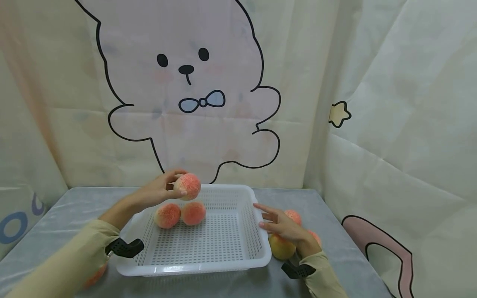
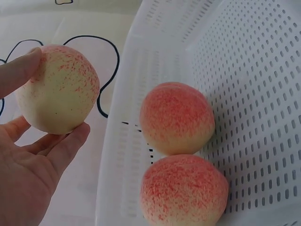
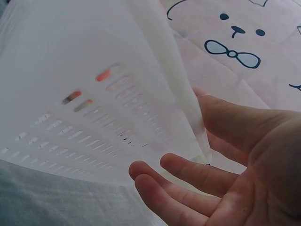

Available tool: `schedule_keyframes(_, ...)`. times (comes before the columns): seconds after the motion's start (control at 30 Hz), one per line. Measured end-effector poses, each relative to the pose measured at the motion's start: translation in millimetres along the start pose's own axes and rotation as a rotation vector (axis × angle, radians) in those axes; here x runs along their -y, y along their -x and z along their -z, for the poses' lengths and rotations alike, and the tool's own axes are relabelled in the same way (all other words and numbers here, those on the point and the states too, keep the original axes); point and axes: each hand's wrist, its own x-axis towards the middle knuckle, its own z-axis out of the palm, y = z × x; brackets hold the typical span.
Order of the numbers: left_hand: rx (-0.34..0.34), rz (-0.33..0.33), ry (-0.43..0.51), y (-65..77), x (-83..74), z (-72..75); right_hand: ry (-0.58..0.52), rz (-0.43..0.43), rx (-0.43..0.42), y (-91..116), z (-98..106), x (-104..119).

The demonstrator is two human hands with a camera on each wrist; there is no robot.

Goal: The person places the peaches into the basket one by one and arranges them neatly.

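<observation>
My left hand (image 1: 160,191) holds a pink-and-cream peach (image 1: 189,186) above the back left of a white perforated plastic basket (image 1: 220,267). In the left wrist view, thumb and fingers clasp that peach (image 2: 59,89) from opposite sides. Inside the basket, at its left, two peaches sit side by side, a left one (image 1: 167,215) and a right one (image 1: 193,213). My right hand (image 1: 281,225) is at the basket's right rim, its fingers loosely extended. In the right wrist view, those fingers (image 3: 188,172) lie along the outer side of the basket wall (image 3: 94,52).
Right of the basket, partly behind my right hand, are a yellowish fruit (image 1: 282,247) and peaches (image 1: 293,216). Another peach (image 1: 96,276) lies at the left, half hidden by my sleeve. A grey cloth (image 1: 97,196) covers the table; printed curtains (image 1: 298,136) stand behind and beside it.
</observation>
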Motion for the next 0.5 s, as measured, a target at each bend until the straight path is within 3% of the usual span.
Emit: schedule_keyframes(0.5, 0.095, 0.032, 0.039, -20.1, 1.1, -28.6, 0.021, 0.006, -0.012, 1, -2, -1)
